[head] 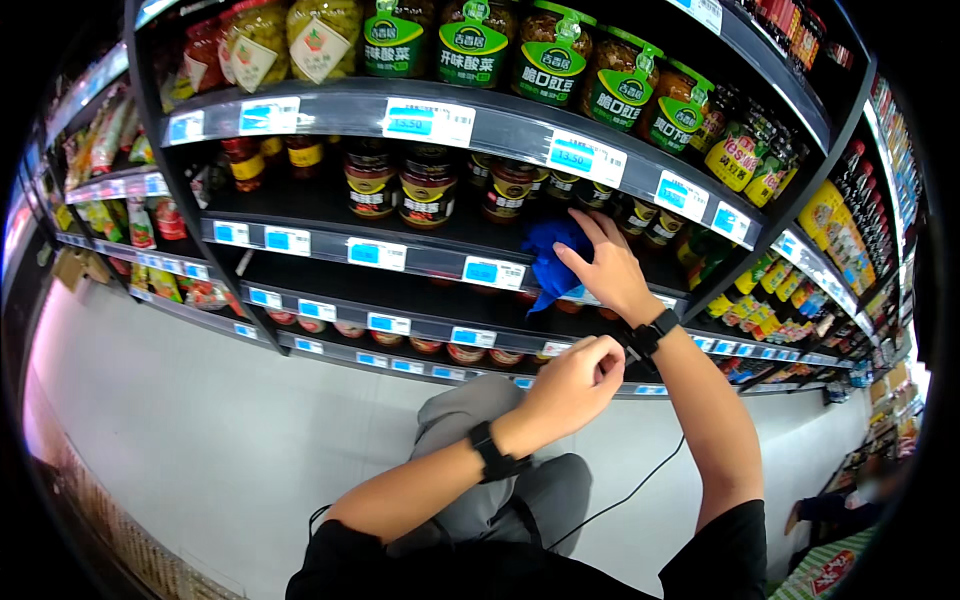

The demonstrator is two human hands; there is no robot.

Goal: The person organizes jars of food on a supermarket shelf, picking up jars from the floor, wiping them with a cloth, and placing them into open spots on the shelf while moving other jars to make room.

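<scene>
My right hand (611, 270) reaches onto a black shelf (292, 202) at mid height and holds a crumpled blue cloth (551, 266) against its front part. Part of the cloth hangs over the edge, across the price-label strip. Just behind my fingers stand small dark-lidded glass jars (637, 217); another jar (510, 191) is to the left of the cloth. My left hand (574, 382) is loosely curled in front of the lower shelves, below my right wrist. I see nothing in it, though its palm side is partly hidden.
Large green-labelled jars (472, 45) line the shelf above. Red-lidded jars (465, 352) fill the bottom shelf. A black upright (780, 225) divides the shelving at the right. A thin black cable (630, 495) runs beside my bent knees (551, 487). Another person (847, 499) is at the lower right.
</scene>
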